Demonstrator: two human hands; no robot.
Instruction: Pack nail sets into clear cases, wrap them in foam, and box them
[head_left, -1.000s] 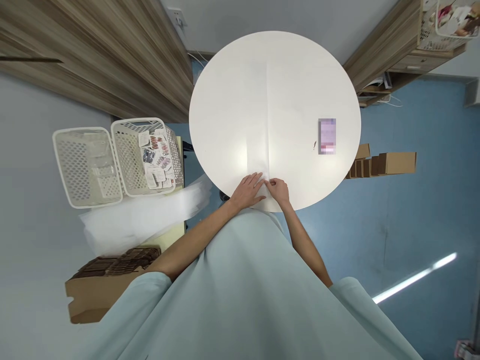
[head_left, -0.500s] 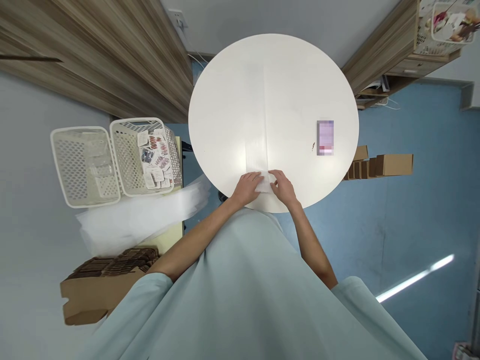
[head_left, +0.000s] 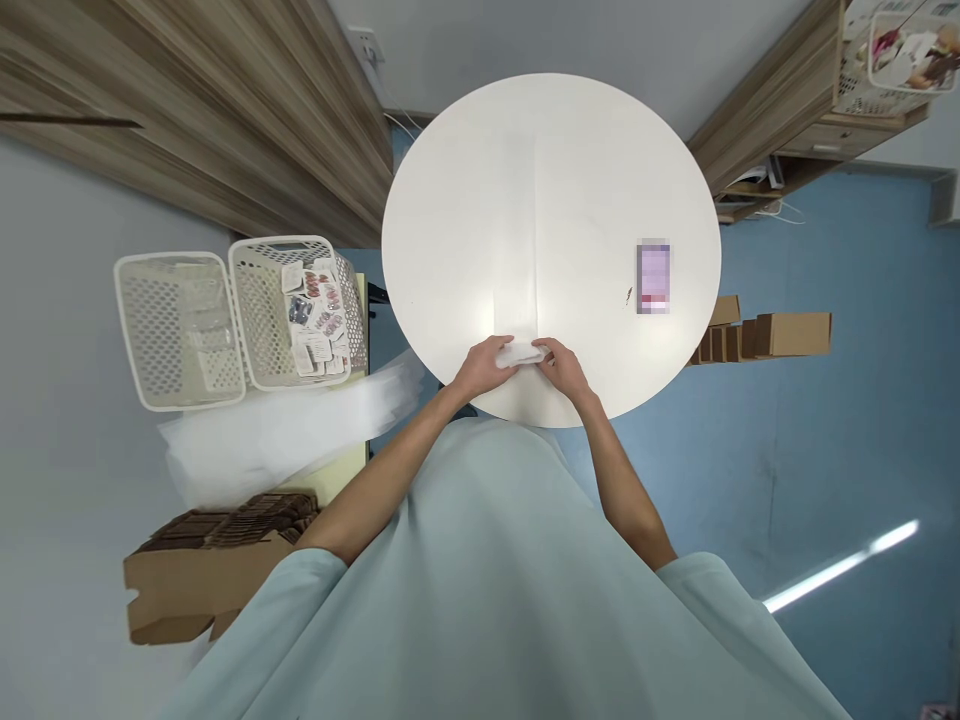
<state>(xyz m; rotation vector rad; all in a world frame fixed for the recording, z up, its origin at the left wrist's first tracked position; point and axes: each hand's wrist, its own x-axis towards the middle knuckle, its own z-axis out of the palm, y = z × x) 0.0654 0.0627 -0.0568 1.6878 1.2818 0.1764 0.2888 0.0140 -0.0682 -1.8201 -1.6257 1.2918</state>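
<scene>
A long strip of thin, translucent white wrapping sheet (head_left: 517, 240) lies lengthwise down the round white table (head_left: 442, 180). Its near end is rolled into a small white bundle (head_left: 520, 354) close to the table's front edge. My left hand (head_left: 484, 368) grips the bundle's left end, fingers curled round it. At the right end, my right hand (head_left: 564, 368) pinches the bundle between thumb and fingers. Whatever may lie inside the roll is hidden.
A pixelated purple item (head_left: 654, 277) lies on the table's right side. To the left stand two white baskets, one with carded small items (head_left: 321, 320), beside stacked white sheets (head_left: 277, 430) and flattened cardboard boxes (head_left: 202, 585). Small brown boxes (head_left: 793, 334) stand at the right.
The sheet's near end, flat under my hands before, is now rolled into a bundle. Both hands have closed on its ends, the left shifting slightly outward.
</scene>
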